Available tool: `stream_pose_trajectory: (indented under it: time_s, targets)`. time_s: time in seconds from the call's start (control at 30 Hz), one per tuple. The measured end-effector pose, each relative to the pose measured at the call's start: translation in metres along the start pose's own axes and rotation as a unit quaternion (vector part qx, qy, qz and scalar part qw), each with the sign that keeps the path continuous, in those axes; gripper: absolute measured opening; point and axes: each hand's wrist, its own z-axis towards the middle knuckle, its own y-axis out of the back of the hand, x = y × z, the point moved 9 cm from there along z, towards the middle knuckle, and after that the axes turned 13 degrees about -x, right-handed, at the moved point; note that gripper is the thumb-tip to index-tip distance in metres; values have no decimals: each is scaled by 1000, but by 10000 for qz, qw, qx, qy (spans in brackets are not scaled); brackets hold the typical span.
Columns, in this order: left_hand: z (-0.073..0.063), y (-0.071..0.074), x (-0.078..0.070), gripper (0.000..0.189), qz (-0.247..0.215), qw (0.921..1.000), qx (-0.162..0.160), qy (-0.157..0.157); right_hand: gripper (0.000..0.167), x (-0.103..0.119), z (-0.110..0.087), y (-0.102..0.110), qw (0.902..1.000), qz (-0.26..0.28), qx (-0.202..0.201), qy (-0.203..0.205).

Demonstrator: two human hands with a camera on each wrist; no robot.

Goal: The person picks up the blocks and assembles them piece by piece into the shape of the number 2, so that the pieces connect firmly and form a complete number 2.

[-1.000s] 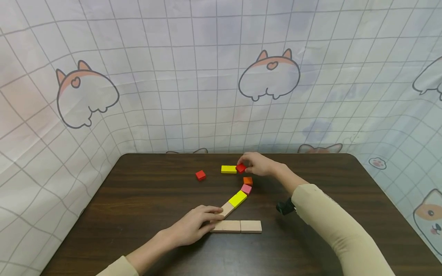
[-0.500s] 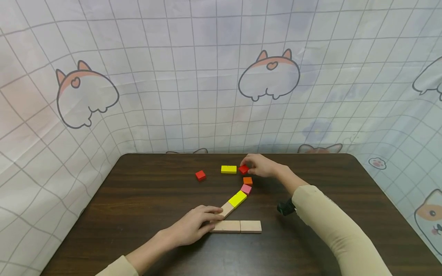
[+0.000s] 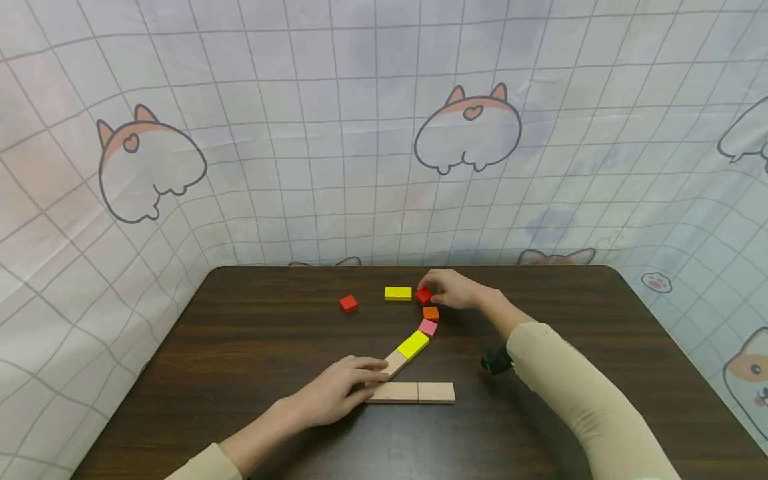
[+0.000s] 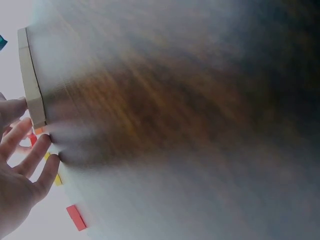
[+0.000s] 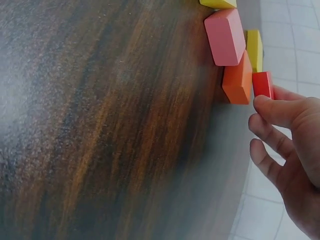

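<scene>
My right hand pinches a small red block between thumb and fingers, just beyond an orange block; the right wrist view shows the thumb on the red block. A pink block, a yellow block and a plain wooden block continue from the orange one in a curving row toward me. My left hand lies with loosely extended fingers at the near end of that row, where it meets a straight row of plain wooden blocks. The fingers hide part of this corner.
A long yellow block lies left of the pinched red one, and another red block lies farther left. All rest on a dark wood-grain table. A patterned curtain hangs behind the table and along its sides.
My right hand has shifted the red block slightly right, from beside the long yellow block to above the orange one, leaving a small gap. The left hand stays put.
</scene>
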Motion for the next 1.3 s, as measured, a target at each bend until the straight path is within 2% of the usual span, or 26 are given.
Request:
stream_pose_trajectory:
  time_s: [0.23,0.77,1.03,1.3]
  targets:
    - [0,1,0,34,19,10000,12,-1,30,-2,1,-4,9999,0,-29,129]
    - [-1,-1,3,36,8,9999,51,109,32,-11,0,-8,9997,3,84,-235]
    - [-1,-1,1,35,34,10000,-32,-59,32,-13,-3,-11,9993,13,127,-344]
    - [0,-1,4,35,47,10000,12,5,33,-15,-3,-11,9990,59,78,-428]
